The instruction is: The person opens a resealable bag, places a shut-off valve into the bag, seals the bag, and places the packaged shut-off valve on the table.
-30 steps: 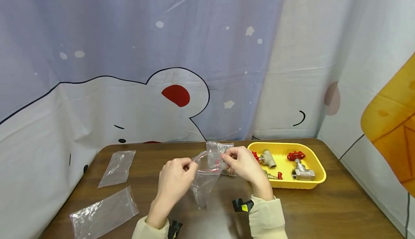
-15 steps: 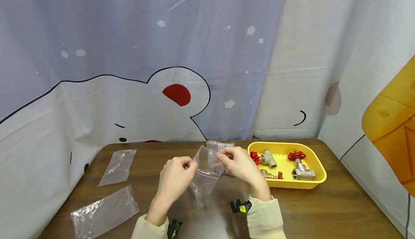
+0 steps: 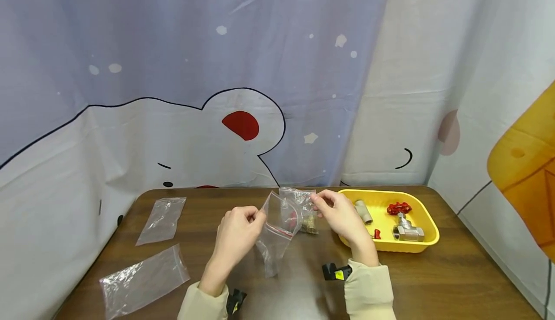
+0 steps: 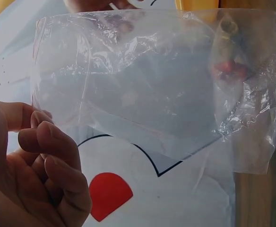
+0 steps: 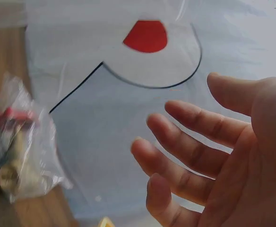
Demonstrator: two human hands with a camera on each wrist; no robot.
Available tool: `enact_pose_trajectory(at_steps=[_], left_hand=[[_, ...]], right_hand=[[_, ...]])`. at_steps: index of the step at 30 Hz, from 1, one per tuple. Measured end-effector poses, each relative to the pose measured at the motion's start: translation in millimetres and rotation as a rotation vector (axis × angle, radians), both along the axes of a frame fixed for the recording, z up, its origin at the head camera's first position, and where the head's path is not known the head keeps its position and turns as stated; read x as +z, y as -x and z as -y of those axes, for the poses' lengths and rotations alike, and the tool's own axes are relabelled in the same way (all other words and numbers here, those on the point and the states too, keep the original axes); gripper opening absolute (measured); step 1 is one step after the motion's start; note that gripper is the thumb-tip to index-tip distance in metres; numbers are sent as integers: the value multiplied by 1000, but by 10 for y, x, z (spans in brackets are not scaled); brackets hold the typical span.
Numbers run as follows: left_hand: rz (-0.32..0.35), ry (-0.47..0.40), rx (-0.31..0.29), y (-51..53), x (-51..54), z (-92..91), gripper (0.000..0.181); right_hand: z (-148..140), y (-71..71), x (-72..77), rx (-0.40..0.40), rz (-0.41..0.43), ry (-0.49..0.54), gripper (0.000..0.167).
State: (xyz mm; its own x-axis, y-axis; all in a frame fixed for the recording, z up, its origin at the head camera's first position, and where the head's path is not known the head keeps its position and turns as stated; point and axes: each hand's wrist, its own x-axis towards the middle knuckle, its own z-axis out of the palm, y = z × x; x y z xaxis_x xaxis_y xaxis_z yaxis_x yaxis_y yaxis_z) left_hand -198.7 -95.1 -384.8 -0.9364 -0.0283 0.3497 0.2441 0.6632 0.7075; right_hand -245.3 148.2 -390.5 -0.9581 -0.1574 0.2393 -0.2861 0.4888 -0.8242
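My left hand pinches the rim of a clear zip bag with a red seal line; the bag hangs above the table with its mouth spread. In the left wrist view its film stretches across from the fingertips. My right hand is apart from the bag, near the yellow tray's left end. In the right wrist view its fingers are relaxed and hold nothing. Behind the held bag, a brass valve with a red handle lies in another clear bag on the table.
The yellow tray at the right holds a silver valve with a red handwheel, a grey fitting and a small red-handled piece partly hidden by my right arm. Two flat zip bags, an upper one and a lower one, lie at the left.
My right hand has let go of the bag's rim and moved right, toward the tray. My left hand still pinches the bag in nearly the same place.
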Motion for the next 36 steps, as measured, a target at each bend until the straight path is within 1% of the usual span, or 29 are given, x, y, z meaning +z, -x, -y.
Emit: enact_pose_trajectory(at_steps=[3, 5, 9, 15, 18, 22, 25, 28, 32, 34, 36], left_hand=[[10, -2, -11, 9, -4, -16, 42], [15, -7, -17, 14, -7, -19, 42], [17, -18, -16, 21, -9, -5, 43], [37, -38, -28, 19, -11, 24, 43], [45, -61, -30, 35, -13, 54, 44], [48, -90, -33, 67, -38, 63, 44], [56, -112, -54, 86, -67, 54, 44], [63, -132, -70, 88, -86, 55, 44], [59, -139, -70, 81, -91, 60, 45], [61, -137, -70, 79, -90, 57, 45], [63, -136, -70, 78, -85, 56, 45]], right_hand=[[-127, 13, -51, -35, -21, -77, 25], [-235, 24, -79, -61, -19, -125, 26], [-483, 47, -113, -100, 12, -219, 27], [-899, 25, -153, -141, 70, -327, 30], [-1087, 41, -184, -160, 93, -371, 33], [-1375, 59, -236, -190, 75, -452, 30], [-1597, 52, -278, -219, 75, -513, 26], [-1755, 43, -286, -246, 129, -547, 28], [-1866, 53, -272, -274, 184, -597, 32], [-1901, 63, -264, -278, 208, -634, 30], [-1915, 68, -251, -280, 251, -670, 25]])
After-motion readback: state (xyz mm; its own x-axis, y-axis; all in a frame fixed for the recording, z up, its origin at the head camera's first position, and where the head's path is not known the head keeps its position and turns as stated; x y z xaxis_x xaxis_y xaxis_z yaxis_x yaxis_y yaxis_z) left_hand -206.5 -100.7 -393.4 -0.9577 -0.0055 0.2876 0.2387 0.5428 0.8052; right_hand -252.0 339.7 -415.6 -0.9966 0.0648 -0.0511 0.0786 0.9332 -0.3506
